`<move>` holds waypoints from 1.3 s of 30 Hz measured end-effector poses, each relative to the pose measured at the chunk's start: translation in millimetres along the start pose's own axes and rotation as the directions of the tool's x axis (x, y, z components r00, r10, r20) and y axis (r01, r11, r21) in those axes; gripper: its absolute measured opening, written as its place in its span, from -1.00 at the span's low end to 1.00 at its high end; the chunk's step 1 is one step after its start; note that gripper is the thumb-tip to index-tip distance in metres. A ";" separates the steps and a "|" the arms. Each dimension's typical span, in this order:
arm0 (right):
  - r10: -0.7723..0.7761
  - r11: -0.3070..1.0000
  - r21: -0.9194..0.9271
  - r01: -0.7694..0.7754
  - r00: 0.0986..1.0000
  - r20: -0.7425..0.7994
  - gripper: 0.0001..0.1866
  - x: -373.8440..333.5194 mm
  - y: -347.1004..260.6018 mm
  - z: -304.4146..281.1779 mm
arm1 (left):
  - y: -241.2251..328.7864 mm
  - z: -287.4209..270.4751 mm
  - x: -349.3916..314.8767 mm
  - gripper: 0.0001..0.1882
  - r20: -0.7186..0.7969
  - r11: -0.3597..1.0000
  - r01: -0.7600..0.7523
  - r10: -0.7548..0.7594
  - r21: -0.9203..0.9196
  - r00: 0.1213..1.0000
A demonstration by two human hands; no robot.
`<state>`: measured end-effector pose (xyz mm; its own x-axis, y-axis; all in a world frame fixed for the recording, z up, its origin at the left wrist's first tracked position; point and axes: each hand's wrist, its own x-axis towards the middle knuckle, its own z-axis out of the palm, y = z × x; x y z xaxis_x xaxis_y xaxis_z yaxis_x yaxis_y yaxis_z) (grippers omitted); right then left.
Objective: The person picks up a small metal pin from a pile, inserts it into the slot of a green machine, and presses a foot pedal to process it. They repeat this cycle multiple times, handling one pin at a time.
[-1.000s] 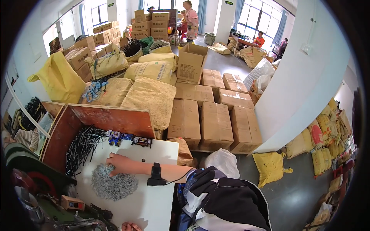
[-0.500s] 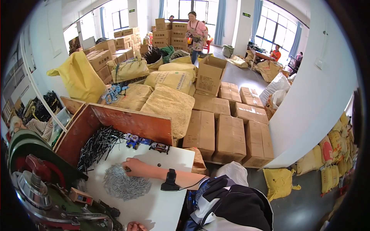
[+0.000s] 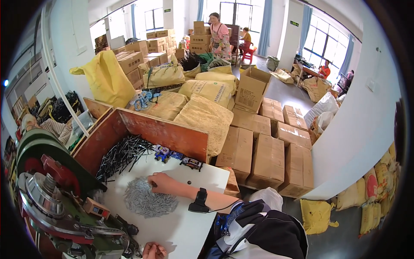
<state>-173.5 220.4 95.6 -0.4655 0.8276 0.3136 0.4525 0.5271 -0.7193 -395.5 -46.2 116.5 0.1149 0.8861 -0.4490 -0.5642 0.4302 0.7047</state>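
My right hand (image 3: 160, 183) reaches across the white table (image 3: 207, 172) and rests on the upper edge of a grey pile of small metal pieces (image 3: 146, 200). Its fingers curl down into the pieces. A black wrist device (image 3: 199, 201) sits on that forearm. My left hand (image 3: 153, 250) shows only partly at the bottom edge, fingers curled, next to the green and red press machine (image 3: 56, 203). What it holds is hidden. A heap of long dark metal rods (image 3: 123, 155) lies behind the grey pile.
A brown wooden board (image 3: 168, 134) walls the table's far side, with small toy cars (image 3: 177, 157) along it. Beyond are stuffed yellow sacks (image 3: 207, 114), stacked cardboard boxes (image 3: 267, 159), and people working far off (image 3: 220, 34). A dark jacket (image 3: 263, 235) lies at lower right.
The view has swung down and left, bringing more of the press machine in. My right hand stays on the grey pile, shifted slightly toward its upper edge.
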 end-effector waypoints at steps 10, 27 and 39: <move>-0.029 0.999 0.020 0.029 1.000 0.004 -0.76 1.7 -6.8 -4.6 | -1.7 -5.6 -0.1 -0.86 0.049 0.998 -0.033 0.030 0.055 0.998; -0.041 0.992 0.120 0.031 0.995 0.088 -0.87 8.1 -7.3 -12.2 | -3.1 -11.4 4.8 -0.85 0.000 0.996 0.041 -0.041 0.078 0.999; 0.165 0.937 0.283 -0.202 0.975 0.151 -0.81 4.7 -14.1 -8.0 | -2.0 -8.6 3.4 -0.87 0.051 0.996 0.043 -0.047 0.079 0.998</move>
<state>-176.1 218.4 112.2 -0.4939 0.8645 0.0935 0.3029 0.2718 -0.9134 -401.0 -45.5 108.8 0.1831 0.8725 -0.4531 -0.4923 0.4803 0.7259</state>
